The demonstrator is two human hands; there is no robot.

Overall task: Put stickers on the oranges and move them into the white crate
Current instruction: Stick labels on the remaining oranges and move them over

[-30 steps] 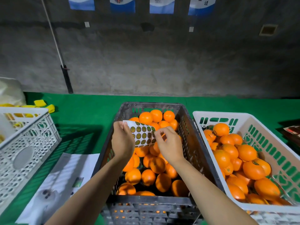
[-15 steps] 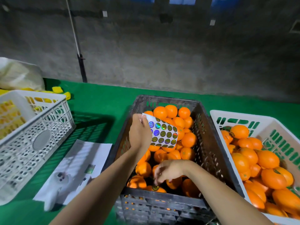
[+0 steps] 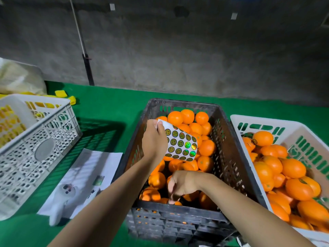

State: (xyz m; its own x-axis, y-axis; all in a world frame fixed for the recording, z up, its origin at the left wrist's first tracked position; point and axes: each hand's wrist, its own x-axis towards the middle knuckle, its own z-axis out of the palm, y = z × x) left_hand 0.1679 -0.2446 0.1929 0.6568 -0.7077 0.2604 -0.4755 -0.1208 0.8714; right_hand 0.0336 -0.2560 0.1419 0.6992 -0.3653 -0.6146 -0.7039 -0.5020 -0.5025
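Note:
A dark crate (image 3: pixel 183 104) in front of me is full of oranges (image 3: pixel 206 147). Above its left side my left hand (image 3: pixel 154 139) holds a curled sticker sheet (image 3: pixel 181 145) with rows of round shiny stickers. My right hand (image 3: pixel 181 184) reaches down into the near end of the dark crate. Its fingers are curled downward, with the tips on an orange (image 3: pixel 163 200) by the near wall. I see no sticker in those fingers. To the right, the white crate (image 3: pixel 267 120) holds several oranges (image 3: pixel 293 168), some with a dark sticker on top.
A second white crate (image 3: pixel 41 132) with yellow items inside stands on the left of the green cloth. Paper sheets (image 3: pixel 89 175) and a small white object (image 3: pixel 62 193) lie between it and the dark crate. A pale bag (image 3: pixel 17 77) and a grey wall are behind.
My right hand left the sticker sheet and dropped to the oranges at the crate's near end. My left hand kept hold of the sheet. My view shifted left and down.

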